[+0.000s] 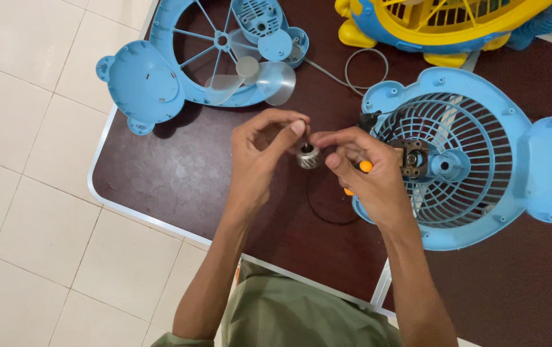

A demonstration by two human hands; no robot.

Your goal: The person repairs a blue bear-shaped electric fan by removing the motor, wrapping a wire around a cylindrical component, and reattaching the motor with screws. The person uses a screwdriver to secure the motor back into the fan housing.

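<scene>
Head view, looking straight down on a dark brown table (pixel 179 173) set over pale floor tiles (pixel 38 212). I log both hands meeting above the table's middle. My left hand (pixel 260 151) is pinching a small ribbed metal rotor (pixel 308 156) between thumb and fingertips. My right hand (pixel 366 170) pinches at the rotor's top with thumb and forefinger, while its other fingers are curled around an orange-handled tool (pixel 364 168); I cannot make out the tool's tip.

The rotor sits in the air between the two hands, just left of the blue fan rear housing (pixel 481 212), whose grille carries a small brown motor frame (pixel 412 159) at its centre. A clear propeller blade (pixel 253 80) lies on the blue front frame (pixel 154 77) at upper left. A thin wire ring (pixel 366 69) and a yellow fan (pixel 443 22) lie further back.

Risks as I judge them: the hold on the rotor is fingertip only, so a slip would drop it onto the table, and it could roll off the near edge to the tiles. The right hand is doing two jobs, so the tool may shift and knock the rotor. The black cord loop (pixel 327 212) below the hands could snag a wrist.
</scene>
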